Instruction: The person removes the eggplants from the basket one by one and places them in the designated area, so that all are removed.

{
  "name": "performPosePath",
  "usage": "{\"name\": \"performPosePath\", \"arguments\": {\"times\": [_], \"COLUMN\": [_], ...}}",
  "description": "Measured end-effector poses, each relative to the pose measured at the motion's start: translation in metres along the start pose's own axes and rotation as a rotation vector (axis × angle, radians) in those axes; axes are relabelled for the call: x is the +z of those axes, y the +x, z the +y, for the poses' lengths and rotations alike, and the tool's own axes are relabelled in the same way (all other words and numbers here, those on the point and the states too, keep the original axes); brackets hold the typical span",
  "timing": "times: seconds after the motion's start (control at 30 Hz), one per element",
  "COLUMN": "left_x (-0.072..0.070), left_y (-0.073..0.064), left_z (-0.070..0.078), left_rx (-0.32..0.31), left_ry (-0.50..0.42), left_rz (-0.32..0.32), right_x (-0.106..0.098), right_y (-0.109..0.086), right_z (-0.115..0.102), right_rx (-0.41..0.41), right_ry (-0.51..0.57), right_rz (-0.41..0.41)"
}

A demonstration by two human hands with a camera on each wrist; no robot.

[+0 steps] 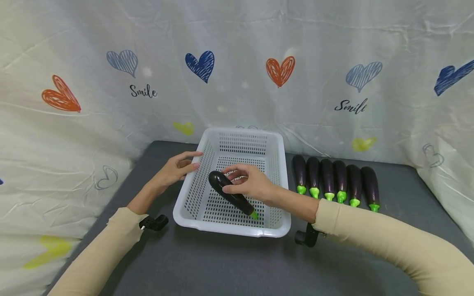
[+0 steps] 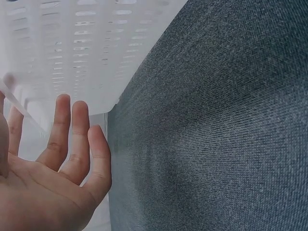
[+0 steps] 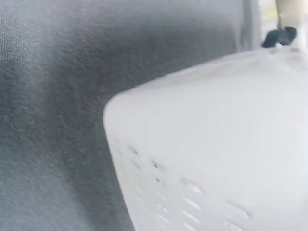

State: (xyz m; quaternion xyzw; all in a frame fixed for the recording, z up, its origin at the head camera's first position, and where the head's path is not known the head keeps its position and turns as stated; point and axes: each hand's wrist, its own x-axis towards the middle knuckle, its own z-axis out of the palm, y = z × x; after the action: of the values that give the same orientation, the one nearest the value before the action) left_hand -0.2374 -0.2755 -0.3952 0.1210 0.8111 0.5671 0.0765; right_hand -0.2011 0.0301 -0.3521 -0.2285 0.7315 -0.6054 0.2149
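Observation:
In the head view, my right hand (image 1: 249,181) holds a dark purple eggplant (image 1: 234,198) with its thumb on the near side and fingers on the far side. The eggplant slants over the inside of a white perforated plastic basket (image 1: 231,228), green stem end toward the lower right. At the basket's left rim, my left hand (image 1: 175,170) touches with index finger and thumb. From the left wrist, the other fingers (image 2: 79,139) of that hand extend loosely outside the basket wall (image 2: 91,57). The right wrist view has only the basket's outside corner (image 3: 192,125), with the right hand out of sight.
Several eggplants (image 1: 340,176) lie side by side in a row right of the basket, green stems toward me. All stand on a dark grey cloth-covered table (image 1: 222,267). A white curtain (image 1: 237,33) printed with hearts hangs behind the table and along its sides.

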Motion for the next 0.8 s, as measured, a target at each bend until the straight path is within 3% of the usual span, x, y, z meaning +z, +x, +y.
{"name": "performPosePath", "arguments": {"times": [0.47, 0.8], "left_x": [-0.002, 0.0], "left_y": [-0.001, -0.003], "left_z": [0.002, 0.003], "left_rx": [-0.002, 0.001], "left_ry": [-0.002, -0.007], "left_rz": [-0.01, -0.011], "right_x": [-0.036, -0.059], "right_y": [-0.009, -0.025], "right_z": [-0.011, -0.004], "right_rx": [-0.014, -0.009], "right_ry": [0.116, 0.078], "right_rz": [0.048, 0.098]}}
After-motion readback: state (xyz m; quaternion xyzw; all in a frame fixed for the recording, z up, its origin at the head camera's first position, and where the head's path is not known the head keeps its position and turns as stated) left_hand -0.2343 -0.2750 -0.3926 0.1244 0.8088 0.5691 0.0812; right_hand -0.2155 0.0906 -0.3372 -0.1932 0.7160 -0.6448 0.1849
